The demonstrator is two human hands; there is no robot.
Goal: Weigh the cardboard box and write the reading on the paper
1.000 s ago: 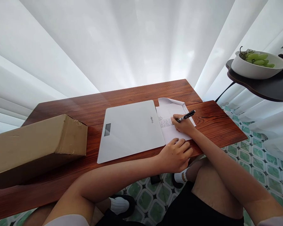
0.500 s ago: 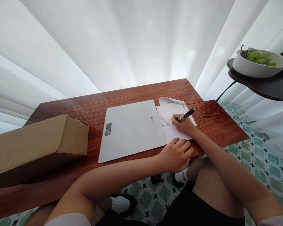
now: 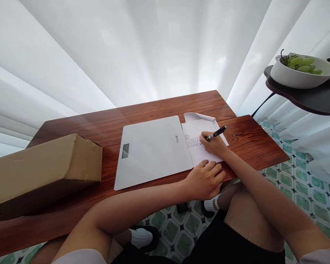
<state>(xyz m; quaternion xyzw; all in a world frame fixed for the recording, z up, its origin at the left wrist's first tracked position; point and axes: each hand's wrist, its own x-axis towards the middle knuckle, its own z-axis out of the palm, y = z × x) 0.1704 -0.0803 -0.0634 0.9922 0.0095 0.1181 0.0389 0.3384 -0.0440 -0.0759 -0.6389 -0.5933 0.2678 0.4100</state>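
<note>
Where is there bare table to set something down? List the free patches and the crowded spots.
Free: the far strip of the table behind the scale; the gap between the cardboard box and the scale; the right end beyond the paper. Crowded: the near right edge, where the left hand rests and the right hand holds the pen.

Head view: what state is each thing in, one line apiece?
Pen: gripped by right hand, tip on the paper.
Paper: partly written, far corner curled up, near edge under left hand.
Scale: flat, display blank.
Cardboard box: shut, on its side.
Bowl: holds green grapes.
</note>
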